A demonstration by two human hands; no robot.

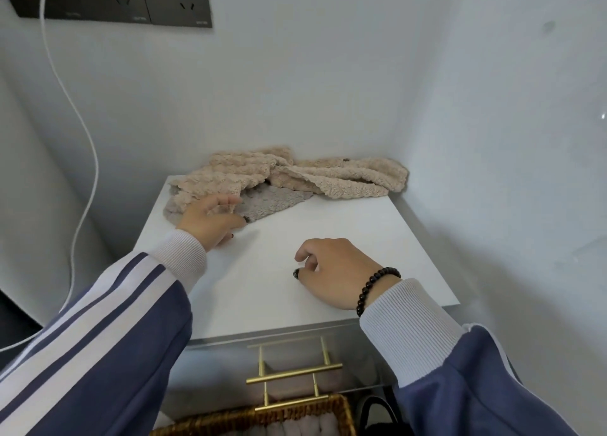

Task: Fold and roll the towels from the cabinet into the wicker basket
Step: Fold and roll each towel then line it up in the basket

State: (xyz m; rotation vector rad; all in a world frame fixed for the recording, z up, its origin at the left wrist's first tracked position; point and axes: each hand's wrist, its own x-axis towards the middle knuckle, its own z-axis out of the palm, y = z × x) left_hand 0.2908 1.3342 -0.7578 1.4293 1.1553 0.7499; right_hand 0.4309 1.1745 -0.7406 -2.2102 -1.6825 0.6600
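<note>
Crumpled beige towels (345,176) lie heaped at the back of the white cabinet top (295,301), with a grey-taupe towel (276,201) partly under them. My left hand (210,220) rests at the left edge of the heap, its fingers curled on the fabric where beige meets grey. My right hand (331,271), with a dark bead bracelet, hovers loosely curled over the bare cabinet top and holds nothing. The wicker basket (338,406) stands on the floor below the cabinet's front, with rolled pale towels (295,427) inside.
Gold bar handles (294,373) stick out from the cabinet drawers (361,357) above the basket. White walls close in behind and on the right. A white cable (82,133) hangs down the left wall from a dark socket panel (131,2). A dark object (377,416) sits right of the basket.
</note>
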